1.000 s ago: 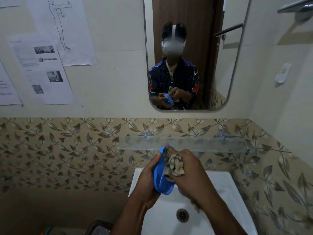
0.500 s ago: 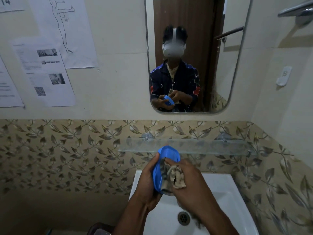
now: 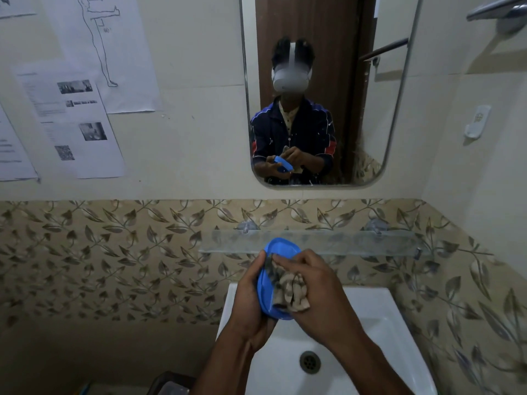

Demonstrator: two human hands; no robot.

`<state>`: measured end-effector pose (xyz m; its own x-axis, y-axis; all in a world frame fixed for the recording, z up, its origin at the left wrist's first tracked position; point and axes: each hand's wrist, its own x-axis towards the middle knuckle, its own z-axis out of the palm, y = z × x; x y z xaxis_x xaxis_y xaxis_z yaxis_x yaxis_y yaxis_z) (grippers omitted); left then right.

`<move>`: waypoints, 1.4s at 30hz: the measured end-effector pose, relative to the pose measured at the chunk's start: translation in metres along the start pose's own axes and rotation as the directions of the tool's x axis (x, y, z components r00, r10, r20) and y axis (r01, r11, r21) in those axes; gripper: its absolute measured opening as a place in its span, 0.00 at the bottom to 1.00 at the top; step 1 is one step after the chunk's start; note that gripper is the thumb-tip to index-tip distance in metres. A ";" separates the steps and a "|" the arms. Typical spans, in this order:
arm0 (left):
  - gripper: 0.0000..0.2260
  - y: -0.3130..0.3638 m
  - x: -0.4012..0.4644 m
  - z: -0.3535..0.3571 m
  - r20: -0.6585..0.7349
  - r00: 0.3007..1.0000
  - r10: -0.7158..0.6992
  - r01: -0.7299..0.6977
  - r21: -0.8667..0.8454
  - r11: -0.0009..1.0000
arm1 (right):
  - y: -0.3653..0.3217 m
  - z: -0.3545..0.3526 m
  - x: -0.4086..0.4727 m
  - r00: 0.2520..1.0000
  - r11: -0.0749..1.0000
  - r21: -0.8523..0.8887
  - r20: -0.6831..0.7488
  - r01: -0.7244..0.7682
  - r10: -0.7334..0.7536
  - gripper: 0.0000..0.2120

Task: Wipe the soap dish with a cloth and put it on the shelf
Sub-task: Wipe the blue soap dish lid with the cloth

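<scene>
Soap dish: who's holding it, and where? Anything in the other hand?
The left hand grips the soap dish by its left rim; the right hand holds a bunched cloth against it.

Soap dish point(image 3: 281, 253) btwn hands, over sink point(image 3: 382, 306) (shelf point(image 3: 356, 242) just behind).
</scene>
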<state>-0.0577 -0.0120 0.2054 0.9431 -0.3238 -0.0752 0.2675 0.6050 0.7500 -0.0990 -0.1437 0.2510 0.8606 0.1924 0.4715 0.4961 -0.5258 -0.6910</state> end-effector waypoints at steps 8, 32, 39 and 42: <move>0.28 0.004 0.002 -0.004 -0.062 0.998 0.028 -0.025 0.049 0.998 | 0.013 0.010 -0.023 0.994 0.996 -0.082 0.103 -0.022 0.031 0.14; 0.23 0.002 -0.002 0.008 -0.027 0.973 0.230 -0.220 0.206 0.954 | 0.005 0.004 0.007 0.961 0.977 -0.114 -0.231 -0.181 0.151 0.04; 0.22 -0.005 -0.009 0.014 -0.023 0.979 0.205 -0.197 0.177 0.964 | 0.006 -0.005 0.017 0.946 0.979 -0.103 -0.294 -0.175 0.138 0.07; 0.22 -0.001 -0.009 0.015 -0.023 0.979 0.201 -0.195 0.156 0.968 | 0.005 -0.014 0.015 0.988 0.999 -0.010 -0.144 0.051 -0.052 0.11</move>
<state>-0.0696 -0.0208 0.2152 0.9819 -0.1792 0.0619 0.0446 0.5355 0.8434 -0.0849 -0.1546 0.2625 0.8085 0.0981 0.5803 0.5378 -0.5236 -0.6607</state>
